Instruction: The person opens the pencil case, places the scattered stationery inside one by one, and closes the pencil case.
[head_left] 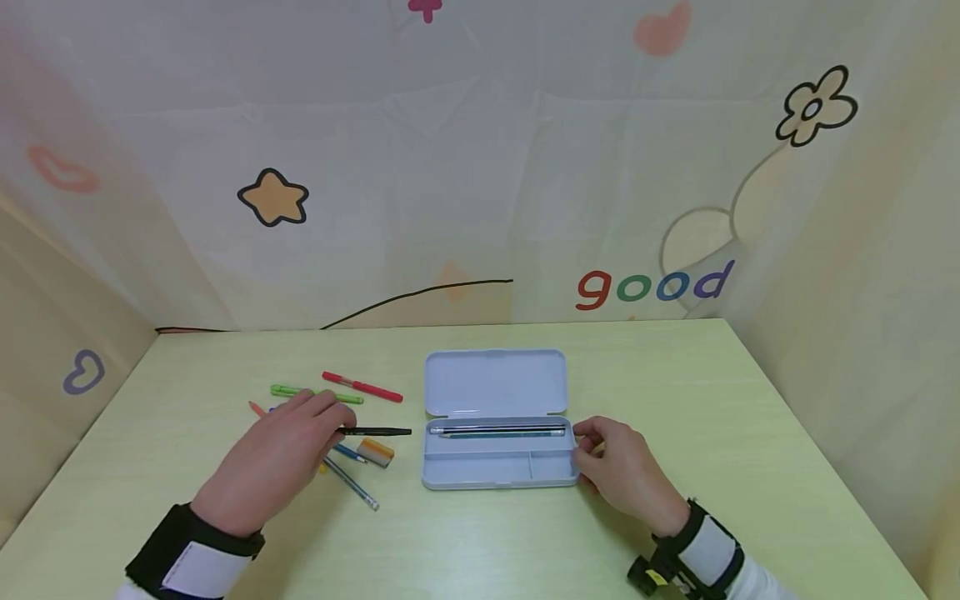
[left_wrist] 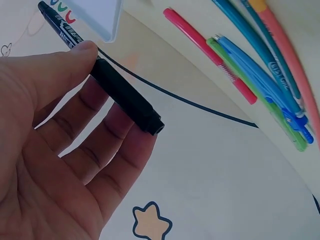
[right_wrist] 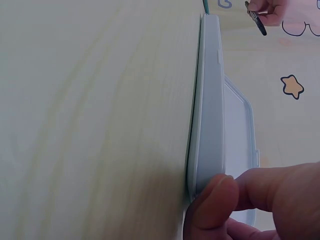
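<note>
My left hand point(head_left: 279, 457) pinches a black marker pen point(left_wrist: 120, 90) between the thumb and fingertips, over the loose pens on the table's left side. In the head view the marker points right, toward the pencil case. That pale blue pencil case point(head_left: 474, 472) lies with its lid point(head_left: 495, 382) folded back. Two slim pencils point(head_left: 498, 432) rest in its long rear compartment. At the case's right end, my right hand point(head_left: 621, 468) grips the edge, with the thumb point(right_wrist: 216, 200) against the near corner in the right wrist view.
Around the left hand lie a red pen point(head_left: 363, 387), a green pen point(head_left: 349, 399), a blue pen point(head_left: 350, 453), a patterned pencil point(head_left: 352, 485) and an orange-and-grey block point(head_left: 377, 452). A coral pencil point(left_wrist: 290, 55) shows in the left wrist view. A printed curtain point(head_left: 480, 183) stands behind the table.
</note>
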